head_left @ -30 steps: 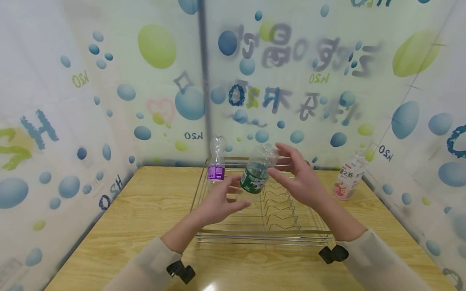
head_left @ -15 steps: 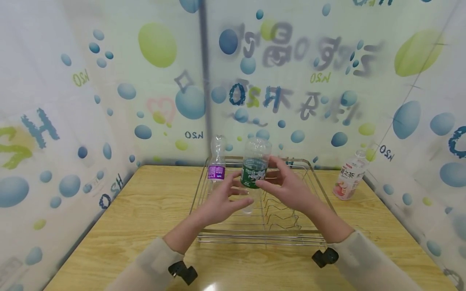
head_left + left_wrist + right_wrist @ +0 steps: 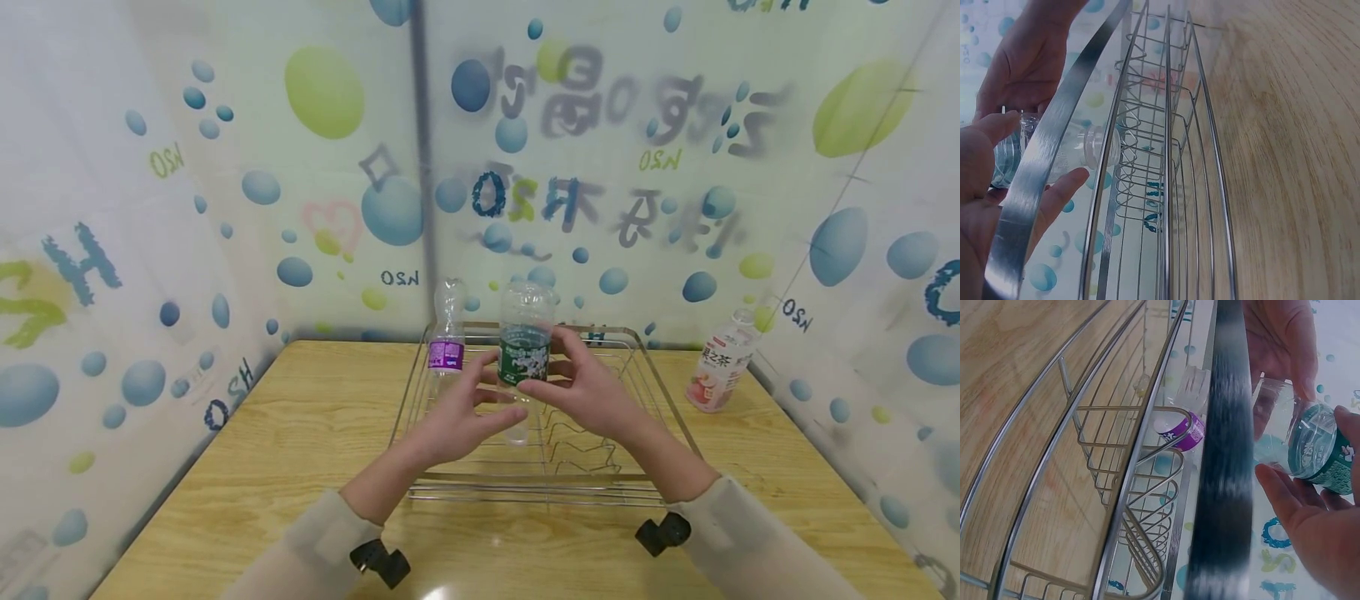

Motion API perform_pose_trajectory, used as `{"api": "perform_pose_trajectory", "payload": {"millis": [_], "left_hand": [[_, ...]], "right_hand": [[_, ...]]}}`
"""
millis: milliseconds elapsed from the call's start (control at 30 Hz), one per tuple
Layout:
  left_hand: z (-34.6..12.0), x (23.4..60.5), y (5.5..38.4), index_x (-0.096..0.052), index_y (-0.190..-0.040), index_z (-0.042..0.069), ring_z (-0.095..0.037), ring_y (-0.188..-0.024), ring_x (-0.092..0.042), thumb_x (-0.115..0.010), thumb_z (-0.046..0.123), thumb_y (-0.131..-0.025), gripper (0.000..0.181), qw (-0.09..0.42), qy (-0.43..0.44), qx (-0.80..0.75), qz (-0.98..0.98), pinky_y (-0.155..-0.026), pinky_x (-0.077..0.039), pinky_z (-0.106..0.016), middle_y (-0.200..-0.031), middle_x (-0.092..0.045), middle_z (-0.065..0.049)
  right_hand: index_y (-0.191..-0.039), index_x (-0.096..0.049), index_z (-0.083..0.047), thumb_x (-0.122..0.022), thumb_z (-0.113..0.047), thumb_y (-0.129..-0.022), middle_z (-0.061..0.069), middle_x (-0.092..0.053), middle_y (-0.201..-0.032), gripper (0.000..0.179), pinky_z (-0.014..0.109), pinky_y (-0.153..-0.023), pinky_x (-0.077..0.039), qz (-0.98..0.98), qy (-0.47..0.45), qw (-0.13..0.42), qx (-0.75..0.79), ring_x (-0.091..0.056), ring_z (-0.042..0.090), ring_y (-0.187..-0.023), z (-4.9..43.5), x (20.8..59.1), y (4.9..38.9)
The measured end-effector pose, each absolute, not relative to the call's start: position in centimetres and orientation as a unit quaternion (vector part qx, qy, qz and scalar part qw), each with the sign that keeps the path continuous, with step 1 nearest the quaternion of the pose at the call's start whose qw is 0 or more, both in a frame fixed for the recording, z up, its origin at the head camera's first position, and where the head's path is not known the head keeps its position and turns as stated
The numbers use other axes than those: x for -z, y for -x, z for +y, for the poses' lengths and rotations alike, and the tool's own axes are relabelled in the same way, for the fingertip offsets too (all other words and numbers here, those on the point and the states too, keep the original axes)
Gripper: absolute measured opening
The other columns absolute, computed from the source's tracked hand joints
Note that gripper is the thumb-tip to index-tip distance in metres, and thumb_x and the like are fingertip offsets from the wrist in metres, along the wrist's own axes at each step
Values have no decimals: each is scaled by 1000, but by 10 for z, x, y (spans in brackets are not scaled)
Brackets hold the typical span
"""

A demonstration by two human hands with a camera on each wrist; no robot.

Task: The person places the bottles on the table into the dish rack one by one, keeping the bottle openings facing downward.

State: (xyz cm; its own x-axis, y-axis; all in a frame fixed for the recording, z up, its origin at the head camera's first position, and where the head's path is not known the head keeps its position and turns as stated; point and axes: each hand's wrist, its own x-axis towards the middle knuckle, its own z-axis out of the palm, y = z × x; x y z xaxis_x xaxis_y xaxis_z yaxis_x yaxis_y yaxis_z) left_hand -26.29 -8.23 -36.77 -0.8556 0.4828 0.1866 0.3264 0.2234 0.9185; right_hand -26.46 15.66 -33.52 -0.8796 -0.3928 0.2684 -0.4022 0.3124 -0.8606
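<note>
A clear plastic bottle with a green label is upside down over the wire rack, its neck pointing down among the wires. The right hand grips it at the label, thumb in front and fingers behind. Close on the left side is the left hand, its fingers loosely curved and its thumb held apart; whether its fingertips touch the bottle I cannot tell. In the right wrist view, the bottle lies between both hands. A purple-label bottle is in the rack at the left, partly hidden below.
On the wooden table, right of the rack, stands a pink-labelled bottle. Patterned curtains enclose the table at the back and sides. The rack's flat metal rim crosses the right wrist view.
The right hand has moved left and slightly down and now grips the green-label bottle. The bottle has gone from tilted to nearly vertical. The left hand has barely moved.
</note>
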Motion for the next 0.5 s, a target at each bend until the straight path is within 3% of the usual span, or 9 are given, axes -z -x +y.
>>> {"api": "perform_pose_trajectory", "payload": {"millis": [267,400,500], "left_hand": [[-84,369,264,-29,-170,26,-36,-135,-67,-79,26,-104,83,70,-265,-568,776,-102,-65,-47,-150,-56,-17],[-90,368,265,-30,-169,19,-40,-139,-64,-78,25,-105,80,62,-272,-565,777,-107,-62,-52,-152,-54,-23],[-101,367,266,-35,-167,18,-41,-141,-62,-78,24,-105,76,52,-265,-560,783,-112,-59,-57,-155,-54,-21]], "right_hand": [[-166,-33,-14,-79,-17,-104,20,-54,-151,78,48,-106,-63,-806,-255,15,-533,-68,38,-131,157,336,265],[-168,-32,-12,-79,-15,-103,21,-53,-150,79,48,-106,-63,-803,-252,16,-539,-67,38,-130,157,335,264],[-168,-32,-11,-79,-15,-103,21,-54,-150,80,48,-106,-63,-804,-248,18,-540,-67,38,-129,159,333,265]]}}
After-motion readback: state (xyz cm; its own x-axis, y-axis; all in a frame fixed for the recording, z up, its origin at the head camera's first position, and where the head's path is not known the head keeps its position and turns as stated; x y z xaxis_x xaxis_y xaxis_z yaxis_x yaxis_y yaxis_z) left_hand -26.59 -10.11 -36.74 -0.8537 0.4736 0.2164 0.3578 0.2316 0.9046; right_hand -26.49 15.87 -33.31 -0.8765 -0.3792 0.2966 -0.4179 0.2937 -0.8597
